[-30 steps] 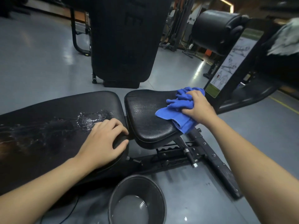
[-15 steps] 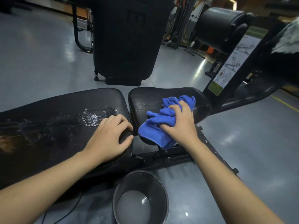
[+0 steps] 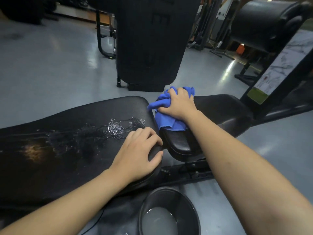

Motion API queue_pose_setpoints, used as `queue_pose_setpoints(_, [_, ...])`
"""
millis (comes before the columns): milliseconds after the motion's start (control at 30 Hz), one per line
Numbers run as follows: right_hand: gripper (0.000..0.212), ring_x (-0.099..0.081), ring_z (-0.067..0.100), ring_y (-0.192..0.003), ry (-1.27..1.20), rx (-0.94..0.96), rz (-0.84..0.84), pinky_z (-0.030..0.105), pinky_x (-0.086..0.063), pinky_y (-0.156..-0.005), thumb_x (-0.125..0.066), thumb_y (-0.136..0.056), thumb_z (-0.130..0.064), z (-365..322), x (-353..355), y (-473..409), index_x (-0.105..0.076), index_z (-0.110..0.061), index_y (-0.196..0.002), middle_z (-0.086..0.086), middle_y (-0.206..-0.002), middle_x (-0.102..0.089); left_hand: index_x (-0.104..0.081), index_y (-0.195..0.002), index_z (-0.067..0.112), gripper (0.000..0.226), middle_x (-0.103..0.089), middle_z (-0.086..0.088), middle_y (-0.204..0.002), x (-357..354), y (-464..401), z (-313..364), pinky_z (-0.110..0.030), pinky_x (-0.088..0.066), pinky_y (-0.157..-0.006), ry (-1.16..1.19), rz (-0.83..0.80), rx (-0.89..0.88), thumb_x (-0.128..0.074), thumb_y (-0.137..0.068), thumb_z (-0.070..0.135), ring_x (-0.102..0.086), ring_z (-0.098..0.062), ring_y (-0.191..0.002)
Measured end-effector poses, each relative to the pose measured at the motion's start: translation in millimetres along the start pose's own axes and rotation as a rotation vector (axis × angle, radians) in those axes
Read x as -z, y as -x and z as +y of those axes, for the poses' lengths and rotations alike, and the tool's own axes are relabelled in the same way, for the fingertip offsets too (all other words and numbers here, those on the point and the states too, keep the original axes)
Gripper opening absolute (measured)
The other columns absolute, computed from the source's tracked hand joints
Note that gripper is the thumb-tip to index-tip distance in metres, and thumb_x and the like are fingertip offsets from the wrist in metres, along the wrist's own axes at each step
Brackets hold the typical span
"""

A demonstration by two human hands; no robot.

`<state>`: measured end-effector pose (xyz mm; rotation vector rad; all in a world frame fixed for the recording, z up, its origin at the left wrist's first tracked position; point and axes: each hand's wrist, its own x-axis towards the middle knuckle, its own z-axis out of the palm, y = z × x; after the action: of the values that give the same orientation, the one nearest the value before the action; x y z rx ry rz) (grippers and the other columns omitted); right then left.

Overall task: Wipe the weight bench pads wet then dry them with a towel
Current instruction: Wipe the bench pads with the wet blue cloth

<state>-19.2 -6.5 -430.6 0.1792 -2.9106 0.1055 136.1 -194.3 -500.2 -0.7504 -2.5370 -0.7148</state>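
A black weight bench lies across the view. Its long back pad (image 3: 67, 133) on the left carries a wet, shiny patch near its right end. The smaller seat pad (image 3: 223, 112) sits to the right across a narrow gap. My right hand (image 3: 177, 104) presses a crumpled blue cloth (image 3: 166, 119) onto the seat pad's left end, beside the gap. My left hand (image 3: 137, 155) rests on the back pad's right front corner, fingers curled over the edge.
A dark bucket (image 3: 169, 212) with cloudy water stands on the grey floor just below the bench frame. A tall black padded machine (image 3: 149, 41) stands behind the bench. Another machine with a roller pad (image 3: 264, 22) and an instruction placard (image 3: 279, 68) is at the right.
My right hand has slid the blue cloth leftward along the seat pad, from its right end to its left end by the gap. My left hand has stayed on the back pad's corner.
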Motion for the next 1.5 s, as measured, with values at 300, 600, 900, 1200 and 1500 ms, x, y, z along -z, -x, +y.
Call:
queue_pose_setpoints(300, [0.069, -0.040, 0.032, -0.124, 0.091, -0.095, -0.069, 0.057, -0.033, -0.099, -0.067, -0.074, -0.061, -32.9, -27.9, -63.0, -0.045, -0.026, -0.129, 0.009, -0.129, -0.044, -0.061, -0.103, 0.027, 0.024, -0.050, 0.010, -0.106, -1.0, -0.4, -1.2, -0.032, -0.037, -0.090, 0.032, 0.015, -0.011, -0.058, -0.087, 0.044, -0.048, -0.015, -0.097])
queue_pose_setpoints(600, [0.058, -0.040, 0.030, -0.124, 0.095, -0.021, -0.013, 0.054, -0.031, -0.104, -0.067, -0.077, -0.035, -40.0, -25.4, -24.9, -0.044, -0.022, -0.129, 0.009, -0.127, -0.042, -0.061, -0.103, 0.027, 0.024, -0.051, 0.009, -0.106, -1.5, -0.2, -1.2, -0.031, -0.035, -0.090, 0.012, 0.015, -0.010, -0.057, -0.086, 0.044, -0.048, -0.016, -0.097])
queue_pose_setpoints(900, [0.051, -0.042, 0.030, -0.115, 0.071, 0.082, 0.090, 0.053, -0.036, -0.103, -0.064, -0.075, -0.032, -31.8, -15.0, 58.8, -0.046, -0.020, -0.121, 0.008, -0.119, -0.045, -0.061, -0.104, 0.028, 0.027, -0.051, 0.010, -0.106, -0.3, 0.9, 0.1, -0.035, -0.037, -0.092, 0.011, 0.005, 0.001, -0.054, -0.086, 0.047, -0.048, -0.016, -0.096])
queue_pose_setpoints(1200, [0.051, -0.046, 0.032, -0.113, 0.079, 0.282, 0.301, 0.049, -0.041, -0.096, -0.071, -0.063, -0.039, -5.2, -12.4, 145.9, -0.055, -0.014, -0.105, 0.012, -0.113, -0.051, -0.060, -0.095, 0.027, 0.021, -0.053, 0.012, -0.099, 2.1, 1.8, 2.6, -0.035, -0.037, -0.090, -0.007, 0.024, -0.041, -0.056, -0.086, 0.045, -0.050, -0.016, -0.093])
queue_pose_setpoints(1500, [0.063, -0.052, 0.036, -0.121, -0.044, 0.484, 0.203, 0.042, -0.042, -0.101, -0.081, -0.067, -0.047, 38.2, 4.7, 157.1, -0.062, -0.010, -0.114, 0.019, -0.129, -0.053, -0.057, -0.092, 0.026, 0.018, -0.052, 0.011, -0.098, 1.1, 2.5, 0.8, -0.036, -0.038, -0.088, 0.019, 0.038, -0.047, -0.057, -0.086, 0.043, -0.053, -0.017, -0.091])
